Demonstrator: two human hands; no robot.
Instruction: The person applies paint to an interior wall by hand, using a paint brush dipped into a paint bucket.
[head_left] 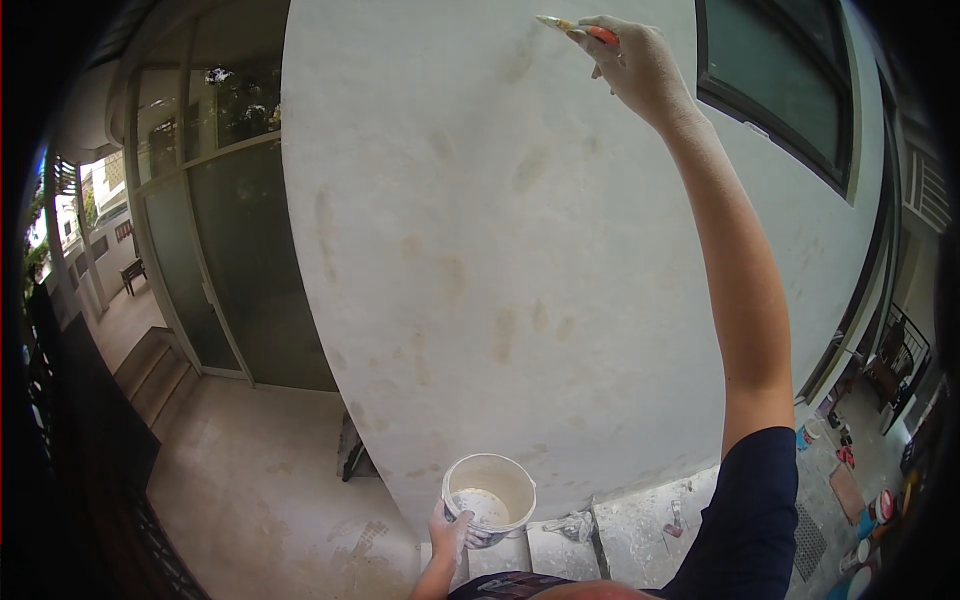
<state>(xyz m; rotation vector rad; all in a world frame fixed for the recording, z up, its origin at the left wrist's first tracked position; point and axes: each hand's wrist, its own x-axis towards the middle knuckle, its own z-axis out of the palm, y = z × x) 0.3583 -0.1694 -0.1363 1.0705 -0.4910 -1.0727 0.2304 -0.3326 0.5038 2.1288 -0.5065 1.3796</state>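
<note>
High up against the white wall (610, 220), my right hand (640, 65) grips a paintbrush (568, 24) with an orange-red handle. The brush's pale tip points left, close to the wall surface; whether it touches cannot be told. White dust or paint coats the hand and wrist. Low in front of me, my left hand (447, 535) holds a white bucket (530, 487) by its side, thumb over the outside. Some whitish material lies at the bottom of the bucket. Brownish and grey patches are scattered over the wall.
A dark-framed window (775, 90) is set in the wall at the upper right. Glass doors (240, 250) stand to the left. A pale ledge (655, 530) with a scraper-like tool (675, 518) runs below the wall. Cans and tools lie at the lower right; steps (158, 375) rise at left.
</note>
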